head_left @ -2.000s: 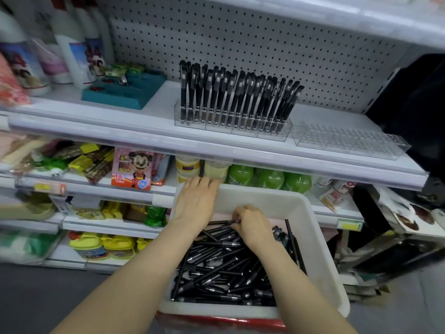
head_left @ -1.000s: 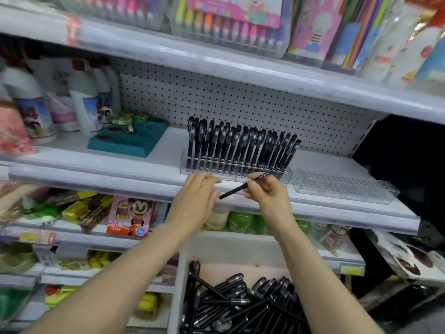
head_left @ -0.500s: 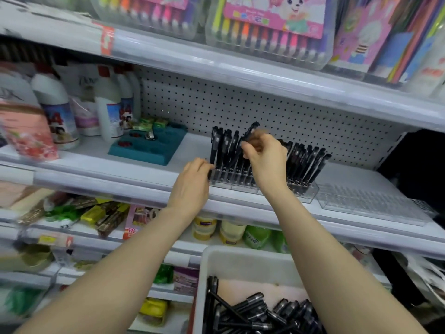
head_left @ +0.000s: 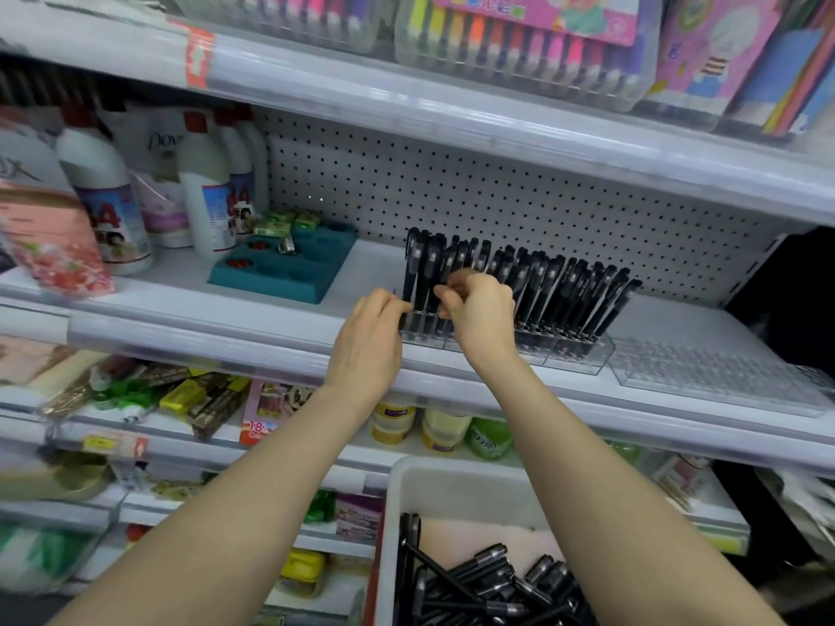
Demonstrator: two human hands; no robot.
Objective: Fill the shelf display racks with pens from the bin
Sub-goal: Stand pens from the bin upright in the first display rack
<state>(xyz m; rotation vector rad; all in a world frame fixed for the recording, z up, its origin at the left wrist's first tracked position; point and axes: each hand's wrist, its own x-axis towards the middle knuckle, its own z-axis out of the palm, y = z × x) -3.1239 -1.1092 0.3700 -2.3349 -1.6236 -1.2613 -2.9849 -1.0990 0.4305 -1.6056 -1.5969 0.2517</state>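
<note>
Right hand (head_left: 479,309) had dropped, pinching a black pen (head_left: 447,266) into the clear rack (head_left: 574,354) mid-frame; left hand (head_left: 375,329), fingers relaxed, steadied it.

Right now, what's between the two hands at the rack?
In the head view, a few black pens standing in the left end of the clear rack lie between the left hand and the right hand.

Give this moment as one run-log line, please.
phase: placing | right hand: pinches pen in rack | left hand: touches rack end | second rack: no pens
</note>
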